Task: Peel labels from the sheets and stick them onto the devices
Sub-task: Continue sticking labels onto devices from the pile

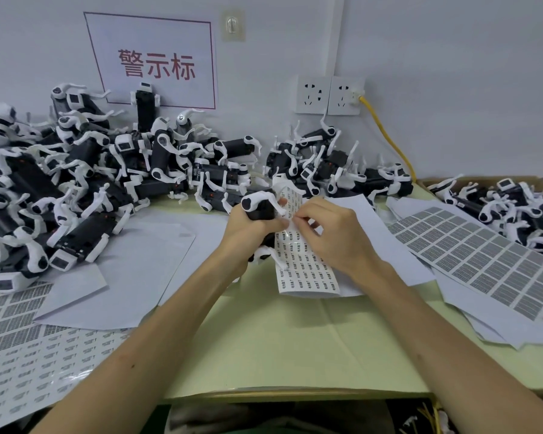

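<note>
My left hand [248, 228] grips a black-and-white device [259, 205]. My right hand [329, 236], touching it, pinches the label sheet [308, 267], which lies under both hands.

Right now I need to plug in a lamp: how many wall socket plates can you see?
2, side by side on the wall above the devices: the left plate looks free, the right plate holds a yellow cable. Others may be hidden.
</note>
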`<action>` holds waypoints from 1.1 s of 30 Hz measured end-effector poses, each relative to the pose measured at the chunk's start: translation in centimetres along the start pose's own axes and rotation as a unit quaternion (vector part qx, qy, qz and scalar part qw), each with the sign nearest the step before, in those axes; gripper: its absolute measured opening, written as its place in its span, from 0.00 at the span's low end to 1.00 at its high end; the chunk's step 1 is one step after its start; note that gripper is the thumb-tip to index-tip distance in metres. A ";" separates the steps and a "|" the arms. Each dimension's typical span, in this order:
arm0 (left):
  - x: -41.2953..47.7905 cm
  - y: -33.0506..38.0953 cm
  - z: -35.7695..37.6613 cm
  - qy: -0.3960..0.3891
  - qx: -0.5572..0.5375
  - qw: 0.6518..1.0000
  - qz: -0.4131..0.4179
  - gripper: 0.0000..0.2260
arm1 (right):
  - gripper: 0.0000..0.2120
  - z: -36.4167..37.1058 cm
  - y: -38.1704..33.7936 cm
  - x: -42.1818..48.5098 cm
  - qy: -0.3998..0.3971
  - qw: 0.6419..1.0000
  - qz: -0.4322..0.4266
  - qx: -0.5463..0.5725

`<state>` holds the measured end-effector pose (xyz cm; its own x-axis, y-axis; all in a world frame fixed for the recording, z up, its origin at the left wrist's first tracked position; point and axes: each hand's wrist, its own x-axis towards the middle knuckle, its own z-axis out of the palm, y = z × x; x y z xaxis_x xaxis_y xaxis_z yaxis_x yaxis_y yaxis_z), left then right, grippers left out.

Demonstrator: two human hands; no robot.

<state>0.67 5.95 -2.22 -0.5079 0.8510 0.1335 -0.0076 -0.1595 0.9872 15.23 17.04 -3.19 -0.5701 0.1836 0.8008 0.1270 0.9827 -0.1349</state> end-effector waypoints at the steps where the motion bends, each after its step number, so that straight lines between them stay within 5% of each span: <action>1: 0.0 0.0 0.0 0.001 0.005 1.000 -0.001 0.11 | 0.04 0.1 0.0 0.0 -0.003 1.000 0.005 0.002; 5: 0.3 -0.1 -0.1 -0.005 0.025 1.000 0.017 0.21 | 0.03 0.6 0.2 0.0 0.007 0.997 0.058 0.049; 13: 0.4 -0.2 0.1 0.002 0.000 1.000 0.031 0.14 | 0.06 0.4 0.6 0.2 0.061 0.975 0.160 0.140; 19: 0.6 -0.6 0.0 -0.016 0.003 0.998 0.068 0.18 | 0.24 0.6 0.0 0.4 0.051 0.970 0.191 0.143; 24: 0.7 -0.4 0.1 -0.003 -0.039 0.993 0.110 0.28 | 0.15 0.6 -0.2 0.5 0.062 0.974 0.176 0.128; 29: 0.4 -0.1 0.0 0.035 -0.048 0.998 0.028 0.11 | 0.11 0.6 -0.1 0.4 0.090 0.983 0.150 0.056; 33: 0.1 0.0 0.0 0.012 -0.078 0.997 -0.019 0.09 | 0.11 0.6 -0.2 0.2 0.078 0.986 0.121 0.084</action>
<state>0.62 6.08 -2.15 -0.5255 0.8457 0.0929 -0.1590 -0.2049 0.9658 14.59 16.86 -3.38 -0.4062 0.4201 0.8115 0.1010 0.9033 -0.4170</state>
